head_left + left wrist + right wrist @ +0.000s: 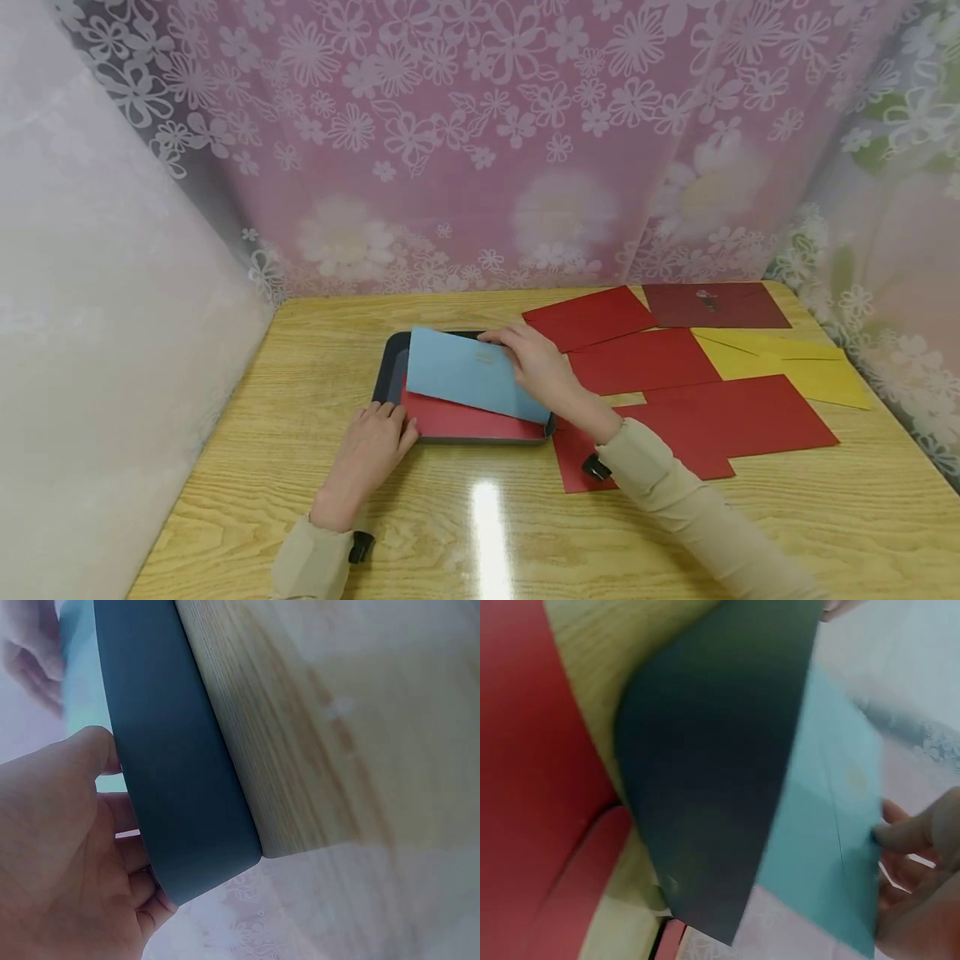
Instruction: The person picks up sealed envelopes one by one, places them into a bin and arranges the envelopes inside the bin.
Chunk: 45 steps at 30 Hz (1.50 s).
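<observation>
Right hand (pixel 534 360): grip pinches blue envelope (pixel 453 367) at its far edge, right of middle. Most of it lies leftward, long axis roughly left-right, over tray (pixel 384 375) and red envelope (pixel 472 423). Left hand (pixel 375 437), less near, holds the tray's near-left corner on the desk (pixel 315 358).

A dark rectangular tray with rounded corners (pixel 386 367) sits mid-frame on a yellow wood-grain table (pixel 247 467). In it lies a flat red paper envelope (pixel 465 421), its back part covered by a light-blue rectangular paper envelope (pixel 453 371) slanting down rightward. The left hand (pixel 371 437) is at the tray's lower-left corner, the right (pixel 551 371) at the upper one's far edge. Right of the tray spread four flat red paper envelopes (pixel 648 361); a rectangular maroon paper envelope (pixel 738 304) lies upper right, a yellow rectangular paper envelope (pixel 795 379) before it.
</observation>
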Motion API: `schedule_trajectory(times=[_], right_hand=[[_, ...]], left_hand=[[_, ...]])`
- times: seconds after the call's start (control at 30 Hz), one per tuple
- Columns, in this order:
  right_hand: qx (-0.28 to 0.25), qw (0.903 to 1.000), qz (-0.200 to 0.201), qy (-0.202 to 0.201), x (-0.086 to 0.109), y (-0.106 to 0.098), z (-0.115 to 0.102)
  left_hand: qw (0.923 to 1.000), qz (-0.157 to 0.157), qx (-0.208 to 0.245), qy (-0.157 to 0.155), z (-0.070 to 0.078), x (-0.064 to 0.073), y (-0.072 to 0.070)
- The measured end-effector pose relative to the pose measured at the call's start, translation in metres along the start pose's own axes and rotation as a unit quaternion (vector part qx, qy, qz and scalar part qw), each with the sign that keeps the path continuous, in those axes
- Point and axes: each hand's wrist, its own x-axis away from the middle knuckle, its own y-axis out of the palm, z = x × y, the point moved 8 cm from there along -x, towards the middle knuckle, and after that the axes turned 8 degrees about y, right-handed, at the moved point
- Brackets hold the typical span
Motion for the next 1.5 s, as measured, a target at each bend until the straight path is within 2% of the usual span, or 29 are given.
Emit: schedule_trajectory(times=[0.23,0.4,0.53,0.67,0.83,0.97,1.07,1.33,1.5], right_hand=[[0.093,0.9942,-0.055,0.001,0.004,0.021,0.006],[0.111,0.9903,-0.083,-0.007,0.006,0.027,0.009],[0.113,0.9893,-0.09,-0.016,0.006,0.024,0.01],[0.111,0.9913,-0.069,-0.019,0.005,0.007,0.01],[0.113,0.9926,0.001,-0.043,0.007,-0.026,0.009],[0.121,0.9878,0.067,-0.072,0.015,-0.053,0.012],[0.13,0.9841,0.093,-0.077,0.022,-0.07,0.017],[0.154,0.9825,0.095,-0.043,0.047,-0.096,0.048],[0.173,0.9821,0.073,-0.014,0.064,-0.102,0.068]], left_hand=[[0.9999,0.011,-0.006,0.006,0.001,0.0,-0.001],[0.9996,0.021,-0.008,0.014,0.002,0.002,-0.002],[0.9996,0.021,-0.007,0.014,0.002,0.001,-0.003],[0.9998,0.019,-0.006,0.01,0.002,0.0,-0.003],[0.9999,0.014,-0.001,0.004,0.002,-0.001,-0.002],[0.9999,0.011,0.002,-0.001,0.001,-0.001,-0.001],[0.9999,0.009,0.003,-0.003,0.001,-0.002,-0.001],[0.9999,0.014,-0.003,0.005,0.003,-0.002,-0.002],[0.9999,0.014,-0.003,0.004,0.003,-0.002,-0.003]])
